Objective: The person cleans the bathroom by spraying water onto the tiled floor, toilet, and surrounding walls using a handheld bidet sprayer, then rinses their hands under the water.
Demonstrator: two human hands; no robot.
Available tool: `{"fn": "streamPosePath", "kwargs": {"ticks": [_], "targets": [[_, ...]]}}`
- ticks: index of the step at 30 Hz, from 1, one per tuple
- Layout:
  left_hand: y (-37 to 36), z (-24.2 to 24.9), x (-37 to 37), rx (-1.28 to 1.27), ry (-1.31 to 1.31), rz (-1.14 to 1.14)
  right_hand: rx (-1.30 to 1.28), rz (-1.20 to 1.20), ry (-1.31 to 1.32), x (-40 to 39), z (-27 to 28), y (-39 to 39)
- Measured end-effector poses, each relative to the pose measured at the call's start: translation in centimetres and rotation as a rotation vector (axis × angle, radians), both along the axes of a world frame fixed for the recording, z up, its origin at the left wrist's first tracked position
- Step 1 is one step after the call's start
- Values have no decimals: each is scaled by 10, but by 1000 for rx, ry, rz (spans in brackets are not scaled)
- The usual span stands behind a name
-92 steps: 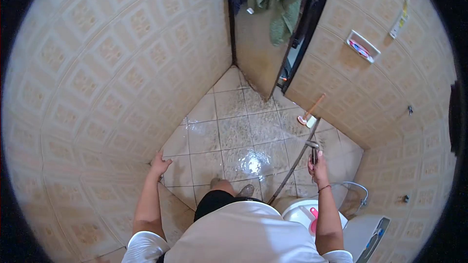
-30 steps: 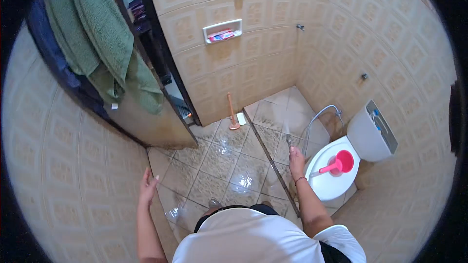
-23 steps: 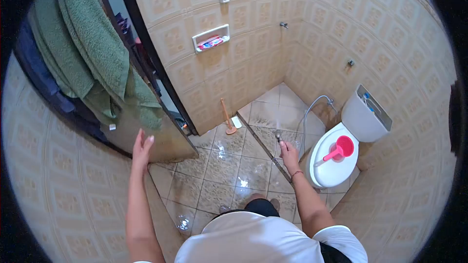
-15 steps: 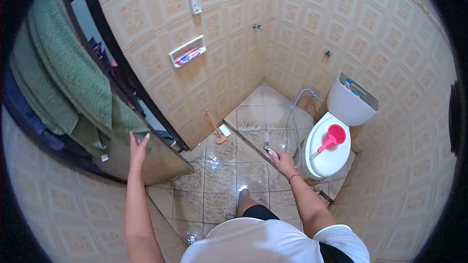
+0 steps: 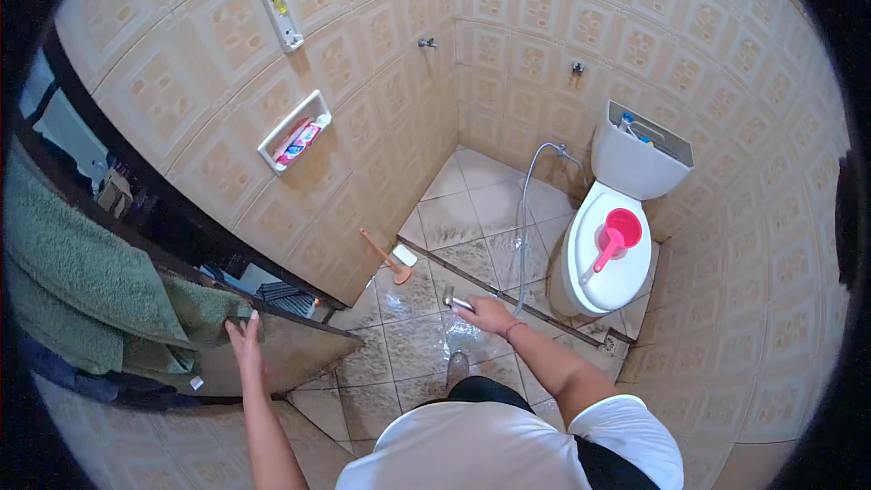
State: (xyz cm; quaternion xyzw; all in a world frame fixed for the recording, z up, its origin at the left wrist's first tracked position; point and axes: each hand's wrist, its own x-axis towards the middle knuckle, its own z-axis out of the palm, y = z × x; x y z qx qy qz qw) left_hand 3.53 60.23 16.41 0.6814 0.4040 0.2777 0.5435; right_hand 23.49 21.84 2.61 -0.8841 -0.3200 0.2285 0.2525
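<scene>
My right hand [image 5: 490,315] is wrapped round the handle of a metal bidet sprayer [image 5: 455,300], its head pointing left over the wet floor. From it a grey hose [image 5: 523,218] loops up to the wall valve beside the toilet. At the left, my left hand [image 5: 246,345] reaches to the hanging end of a green towel [image 5: 86,277] draped over the door [image 5: 313,349]. Its fingers are spread, with the tips right at the towel's edge.
A white toilet [image 5: 603,295] with an open-topped tank [image 5: 644,150] carries a pink dipper [image 5: 621,229] on its lid. A wooden-handled plunger-like tool [image 5: 387,258] and a white block [image 5: 405,256] lie by the wall. A soap niche [image 5: 295,132] holds a toothpaste tube. My foot [image 5: 458,367] stands on wet tiles.
My right hand has moved left with the sprayer, away from the toilet. The view has shifted, and my left hand and the towel now sit lower; the left fingers look more spread.
</scene>
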Motion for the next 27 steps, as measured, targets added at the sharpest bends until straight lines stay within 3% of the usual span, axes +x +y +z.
{"fn": "streamPosePath", "kwargs": {"ticks": [3, 7, 11, 16, 19, 20, 22, 24, 27], "targets": [[9, -4, 7, 11, 5, 41, 193, -294, 56, 30, -14, 25], [5, 0, 21, -6, 9, 93, 191, -629, 0, 62, -30, 27], [27, -30, 31, 89, 20, 93, 208, -861, -66, 78, -36, 13], [51, -74, 56, 238, 194, 204, 225, -938, -89, 81, -16, 4], [88, -120, 75, -230, 267, 208, 249, -999, -173, 79, -8, 14], [94, -125, 83, -226, 270, 179, 247, -1028, -178, 77, -7, 19], [86, -123, 101, -427, 167, -236, 298, -1039, -168, 73, -7, 31], [74, -106, 122, -462, 256, -280, 324, -1067, -177, 67, -2, 49], [78, -91, 145, -523, 446, -320, 530, -915, -66, 43, 11, 97]]}}
